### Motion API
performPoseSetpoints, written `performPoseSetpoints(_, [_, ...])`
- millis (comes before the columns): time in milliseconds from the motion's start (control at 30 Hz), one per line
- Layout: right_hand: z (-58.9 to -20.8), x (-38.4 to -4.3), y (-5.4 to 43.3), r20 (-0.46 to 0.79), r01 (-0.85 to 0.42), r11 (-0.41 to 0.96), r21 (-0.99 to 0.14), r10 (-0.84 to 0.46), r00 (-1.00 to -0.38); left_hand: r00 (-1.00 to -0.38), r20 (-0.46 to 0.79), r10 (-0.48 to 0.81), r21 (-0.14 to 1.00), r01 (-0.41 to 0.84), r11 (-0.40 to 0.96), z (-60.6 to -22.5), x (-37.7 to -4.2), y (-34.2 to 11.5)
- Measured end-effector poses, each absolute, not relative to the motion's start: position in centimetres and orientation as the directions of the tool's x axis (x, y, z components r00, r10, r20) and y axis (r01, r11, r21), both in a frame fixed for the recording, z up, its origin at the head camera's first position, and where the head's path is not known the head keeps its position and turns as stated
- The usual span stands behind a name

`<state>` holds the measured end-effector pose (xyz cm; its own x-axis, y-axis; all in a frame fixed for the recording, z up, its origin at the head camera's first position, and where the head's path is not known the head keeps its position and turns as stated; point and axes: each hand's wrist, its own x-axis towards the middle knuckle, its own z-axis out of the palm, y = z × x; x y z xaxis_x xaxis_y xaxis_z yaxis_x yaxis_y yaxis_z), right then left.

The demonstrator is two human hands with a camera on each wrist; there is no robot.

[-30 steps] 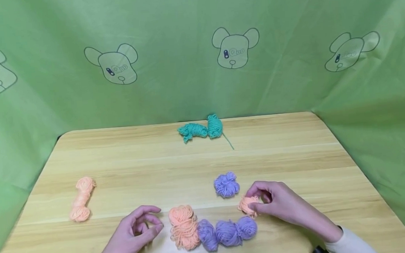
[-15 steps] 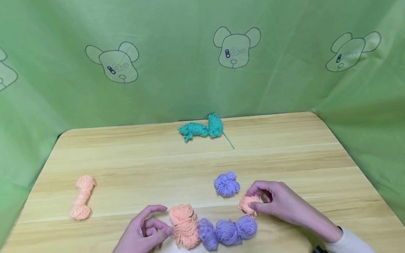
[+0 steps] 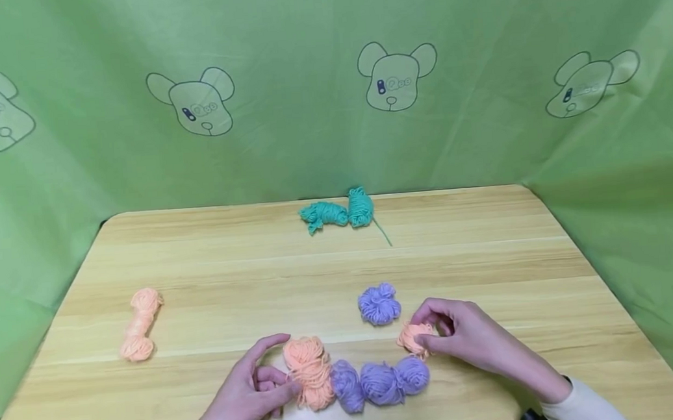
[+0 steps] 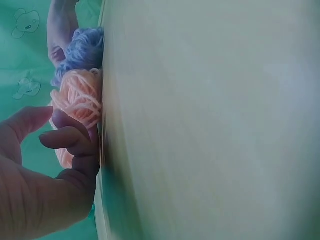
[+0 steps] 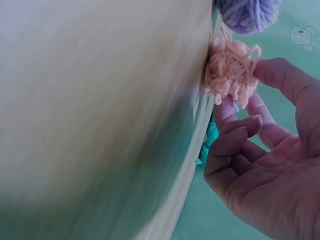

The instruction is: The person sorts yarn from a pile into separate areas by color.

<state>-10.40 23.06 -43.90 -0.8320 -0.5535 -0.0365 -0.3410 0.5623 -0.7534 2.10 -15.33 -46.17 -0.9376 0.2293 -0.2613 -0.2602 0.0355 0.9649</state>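
Observation:
In the head view, my left hand is at the left side of a peach yarn bundle, its thumb and index finger spread and fingertips right at the strands. The left wrist view shows the thumb tip by the peach yarn, other fingers loosely bent. My right hand pinches a small peach yarn ball between thumb and fingers, close over the table. A purple skein and a two-lobed purple skein lie in a row right of the larger peach bundle. Behind them sits another purple skein.
Two teal skeins lie at the table's far edge, one trailing a loose strand. A long peach skein lies at the left. The wooden table is bordered by a green curtain with animal-head drawings.
My left hand has moved right, up to the side of the larger peach bundle. The right hand keeps its pinch on the small peach ball, nearly still. The head view shifted slightly.

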Motion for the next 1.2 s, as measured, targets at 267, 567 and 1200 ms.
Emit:
performPoseSetpoints(267, [-43.9,-10.5,22.8,-0.03,-0.355,0.571,-0.74,-0.556,-0.83,-0.937,-0.28,0.207,0.959,-0.283,0.014,-46.2,1.8,-14.6])
performPoseSetpoints(567, [-43.8,-10.5,22.7,-0.04,-0.351,0.58,-0.735,-0.554,-0.832,-0.95,-0.261,0.17,0.965,-0.253,0.069,-46.1,1.6,-13.8])
performPoseSetpoints(1200, [-44.2,-10.3,22.4,-0.054,-0.305,0.625,-0.719,-0.488,-0.871,-0.934,-0.329,0.142,0.941,-0.336,-0.03,-46.3,1.2,-14.0])
